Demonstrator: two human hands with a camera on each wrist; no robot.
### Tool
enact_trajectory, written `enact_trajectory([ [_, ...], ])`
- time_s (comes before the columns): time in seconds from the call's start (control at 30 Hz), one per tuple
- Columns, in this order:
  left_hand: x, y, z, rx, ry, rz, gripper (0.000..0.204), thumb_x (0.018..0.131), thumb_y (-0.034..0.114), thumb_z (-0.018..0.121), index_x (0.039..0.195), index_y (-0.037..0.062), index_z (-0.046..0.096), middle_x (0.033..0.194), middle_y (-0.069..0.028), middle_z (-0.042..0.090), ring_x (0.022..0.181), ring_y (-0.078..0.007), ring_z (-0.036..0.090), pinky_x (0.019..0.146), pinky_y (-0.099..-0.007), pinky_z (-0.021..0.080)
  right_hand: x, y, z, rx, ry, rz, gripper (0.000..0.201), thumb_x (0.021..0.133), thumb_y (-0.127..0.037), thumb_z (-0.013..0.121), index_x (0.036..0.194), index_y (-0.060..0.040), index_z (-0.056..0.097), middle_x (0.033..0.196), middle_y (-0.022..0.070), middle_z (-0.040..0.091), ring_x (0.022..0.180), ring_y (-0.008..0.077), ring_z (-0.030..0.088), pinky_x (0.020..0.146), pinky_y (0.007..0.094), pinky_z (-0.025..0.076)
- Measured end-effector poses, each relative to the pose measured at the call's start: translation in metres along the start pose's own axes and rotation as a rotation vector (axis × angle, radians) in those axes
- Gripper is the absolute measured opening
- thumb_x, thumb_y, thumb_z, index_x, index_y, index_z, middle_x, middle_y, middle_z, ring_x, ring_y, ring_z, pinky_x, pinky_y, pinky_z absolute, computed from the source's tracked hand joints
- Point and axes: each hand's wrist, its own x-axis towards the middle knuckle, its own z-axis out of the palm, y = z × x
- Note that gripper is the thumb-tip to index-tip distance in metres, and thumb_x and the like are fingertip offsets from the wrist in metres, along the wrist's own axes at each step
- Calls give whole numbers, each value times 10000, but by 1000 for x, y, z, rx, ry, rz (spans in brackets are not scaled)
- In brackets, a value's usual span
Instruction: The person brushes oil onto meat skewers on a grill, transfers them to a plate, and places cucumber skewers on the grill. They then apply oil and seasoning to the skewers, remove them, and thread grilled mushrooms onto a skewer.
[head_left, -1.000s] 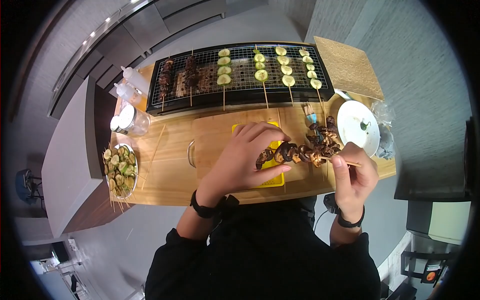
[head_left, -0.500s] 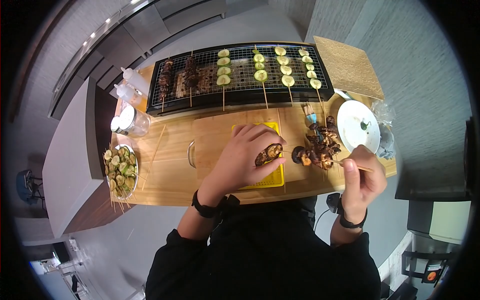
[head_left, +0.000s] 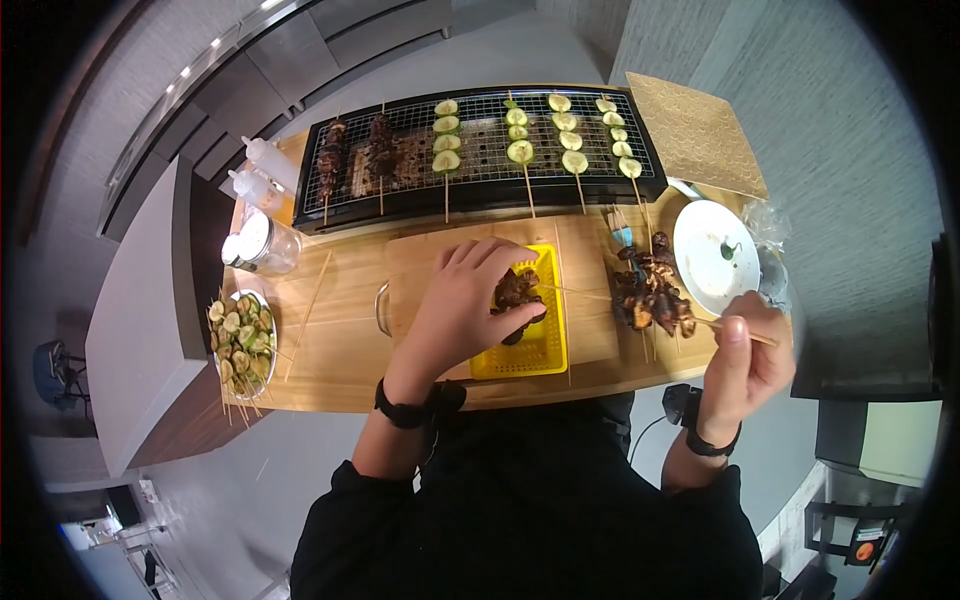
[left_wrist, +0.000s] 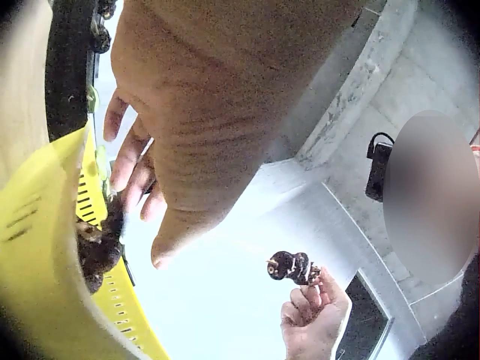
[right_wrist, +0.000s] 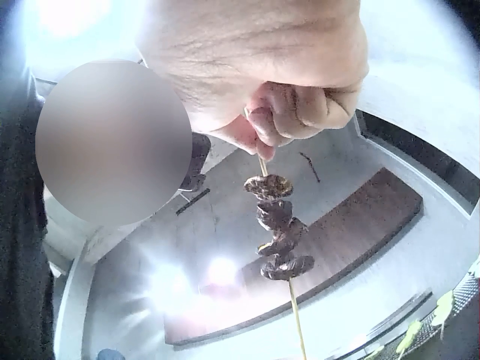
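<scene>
Item 1: skewer (right_wrist: 297, 319), 1 pc, approx. four dark pieces (right_wrist: 274, 215) (prob. mushroom) threaded on. It's spanning the gap betw. hands: bare tip pointing twd L hand, pieces sitting nearer R hand.

L hand (head_left: 452, 305): thumb & fingers curving wide apart over yellow basket (head_left: 558, 350), gripping nothing. R hand (head_left: 745, 360): pinching the skewer's butt end betw. thumb & fingers.

Handling (est.): light; stick stiff but thin, could snap if bent. Pieces looking soft, moist, prob. slippery, tearing if squeezed hard. Best hold: bare butt end, where R hand is pinching; pieces, lightly from both sides, close to the stick.

Containers:
- Yellow basket, under L hand: holding loose dark chunks (head_left: 515, 290); count hidden by fingers.
- White bowl (head_left: 700, 245), just beyond R hand: holding one green scrap.
- White plate (head_left: 269, 305), well left of L hand: bearing heaped skewered green slices (head_left: 240, 335).
- Squeeze btls ×2, beyond & left of L hand: one (head_left: 260, 193) holding amber liquid; other (head_left: 270, 160) looking pale, contents unclear.
- Jar (head_left: 284, 245), w/ white lid, standing nearer L hand than btls; contents n/a, can't tell.
</scene>
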Motion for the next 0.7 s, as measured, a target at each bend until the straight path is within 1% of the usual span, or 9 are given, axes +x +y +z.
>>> enact_trajectory([
  [0.03, 1, 4, -1, -21, 20, 2, 447, 837, 264, 848, 1216, 92, 684, 1222, -96, 688, 1154, -321, 627, 1054, -429, 435, 0, 2, 2, -7, -12, -1, 110, 962, 41, 656, 860, 35, 617, 752, 62, 607, 657, 121, 494, 604, 285, 362],
  [0.07, 2, 10, -4, -60, 2, 2, 478, 828, 265, 859, 1234, 90, 676, 1236, -98, 686, 1167, -321, 625, 1058, -429, 435, 2, 0, 4, -17, -70, 6, 101, 949, 55, 668, 862, 32, 623, 745, 61, 603, 648, 119, 491, 585, 279, 354],
  [0.13, 5, 23, -11, -139, -33, 0, 541, 809, 268, 880, 1270, 88, 661, 1263, -101, 680, 1193, -320, 621, 1064, -429, 434, 2, 1, 11, -2, -111, -6, 92, 939, 56, 682, 868, 31, 631, 739, 54, 602, 633, 113, 481, 567, 271, 342],
  [0.23, 8, 37, -15, -204, -23, 68, 529, 791, 249, 899, 1241, 91, 669, 1246, -88, 687, 1201, -311, 624, 1057, -430, 437, 1, -1, 20, -7, -159, 20, 97, 920, 61, 720, 869, 23, 647, 724, 35, 596, 600, 102, 457, 540, 261, 319],
  [0.33, 12, 42, -15, -194, -54, 139, 459, 794, 213, 894, 1184, 91, 686, 1217, -75, 693, 1204, -308, 626, 1050, -433, 438, 4, -3, 26, 26, -196, 29, 115, 910, 73, 735, 855, 25, 647, 707, 41, 578, 585, 115, 446, 536, 272, 324],
  [0.43, 13, 38, -10, -205, -33, 166, 368, 811, 186, 876, 1119, 87, 699, 1188, -62, 696, 1179, -303, 632, 1044, -435, 434, 4, -3, 30, 27, -213, 29, 113, 909, 76, 736, 859, 28, 647, 700, 46, 571, 580, 125, 444, 536, 278, 328],
  [0.53, 14, 37, -9, -222, -29, 175, 313, 829, 164, 857, 1090, 87, 703, 1155, -62, 701, 1145, -303, 637, 1043, -439, 429, 4, -3, 27, 8, -220, 28, 114, 911, 69, 733, 859, 29, 640, 697, 53, 571, 582, 133, 456, 539, 281, 334],
  [0.63, 13, 31, -5, -172, -18, 180, 285, 841, 157, 844, 1081, 94, 703, 1109, -66, 707, 1110, -298, 647, 1037, -438, 429, 2, 1, 22, 21, -144, -35, 113, 914, 65, 723, 858, 27, 632, 697, 58, 577, 586, 140, 471, 541, 283, 339],
  [0.7, 12, 26, -2, -150, 10, 152, 253, 855, 158, 830, 1066, 97, 705, 1078, -70, 707, 1086, -302, 648, 1030, -433, 431, 2, 1, 17, 12, -104, -42, 111, 922, 55, 706, 852, 27, 623, 697, 66, 581, 596, 152, 486, 559, 289, 350],
])
